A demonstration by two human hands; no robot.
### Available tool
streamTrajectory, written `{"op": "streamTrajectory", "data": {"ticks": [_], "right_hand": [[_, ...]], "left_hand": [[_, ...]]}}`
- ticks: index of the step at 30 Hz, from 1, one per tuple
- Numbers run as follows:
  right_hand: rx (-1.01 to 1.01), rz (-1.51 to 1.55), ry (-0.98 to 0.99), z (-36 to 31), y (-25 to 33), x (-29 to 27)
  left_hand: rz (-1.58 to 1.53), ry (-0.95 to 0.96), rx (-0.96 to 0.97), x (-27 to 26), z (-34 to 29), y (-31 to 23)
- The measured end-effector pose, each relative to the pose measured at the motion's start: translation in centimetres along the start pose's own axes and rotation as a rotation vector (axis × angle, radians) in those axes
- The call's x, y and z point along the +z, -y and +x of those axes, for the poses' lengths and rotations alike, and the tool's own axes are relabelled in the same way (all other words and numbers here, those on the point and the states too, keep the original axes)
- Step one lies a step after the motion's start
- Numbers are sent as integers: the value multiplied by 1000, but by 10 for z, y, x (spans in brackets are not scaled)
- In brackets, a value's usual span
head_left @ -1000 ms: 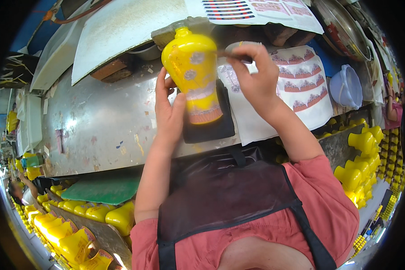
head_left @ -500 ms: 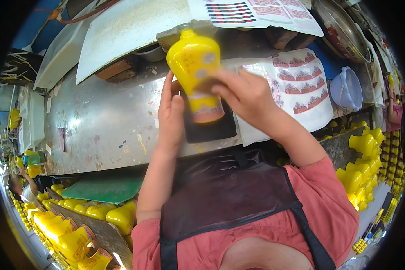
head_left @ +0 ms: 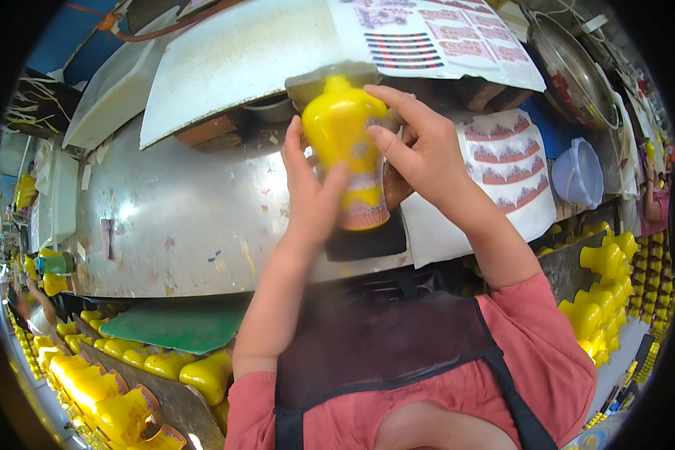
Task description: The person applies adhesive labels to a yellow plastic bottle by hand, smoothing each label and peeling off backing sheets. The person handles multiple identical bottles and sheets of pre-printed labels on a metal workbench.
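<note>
One yellow vase [head_left: 336, 124], neck far, over black pad [head_left: 367, 247]; I see left hand [head_left: 311, 193] and right hand [head_left: 432, 156] gripping its sides; decals [head_left: 366, 217] already on body and foot; work remaining, I cannot tell.

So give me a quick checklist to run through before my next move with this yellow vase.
1. Left hand on the yellow vase: ok, at its left side.
2. Right hand gripping firmly: cannot tell; thumb and forefinger are at the vase's upper right.
3. Black pad near the base: ok, part of it shows there.
4. Printed sheet close by: ok, on the table to the right.
5. Vase pattern smooth: cannot tell, too blurred.
</note>
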State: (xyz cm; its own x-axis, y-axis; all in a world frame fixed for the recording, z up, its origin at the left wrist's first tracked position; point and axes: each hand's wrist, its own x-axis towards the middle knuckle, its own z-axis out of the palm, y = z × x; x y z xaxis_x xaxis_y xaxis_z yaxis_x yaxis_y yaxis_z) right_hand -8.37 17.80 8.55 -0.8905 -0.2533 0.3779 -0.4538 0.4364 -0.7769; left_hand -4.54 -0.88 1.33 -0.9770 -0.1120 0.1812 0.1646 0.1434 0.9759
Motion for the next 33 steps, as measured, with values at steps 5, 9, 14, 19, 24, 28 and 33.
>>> {"op": "streamTrajectory", "data": {"ticks": [5,9,14,19,24,28,33], "right_hand": [[-273,-189,-44,17,-3,3],[-367,-193,9,22,-13,7],[-193,-194,142,24,-18,5],[-48,-131,150,25,-9,1],[-12,-181,167,27,-4,3],[-49,-183,145,29,-6,6],[-73,-200,143,29,-6,5]], "left_hand": [[-121,-94,79,1,25,-13],[-71,-153,24,7,48,-15],[-15,-184,93,12,57,-15],[-22,-161,-3,10,58,-24],[234,-163,84,13,59,-30],[183,-198,95,14,59,-29],[162,-220,116,15,58,-23]]}}
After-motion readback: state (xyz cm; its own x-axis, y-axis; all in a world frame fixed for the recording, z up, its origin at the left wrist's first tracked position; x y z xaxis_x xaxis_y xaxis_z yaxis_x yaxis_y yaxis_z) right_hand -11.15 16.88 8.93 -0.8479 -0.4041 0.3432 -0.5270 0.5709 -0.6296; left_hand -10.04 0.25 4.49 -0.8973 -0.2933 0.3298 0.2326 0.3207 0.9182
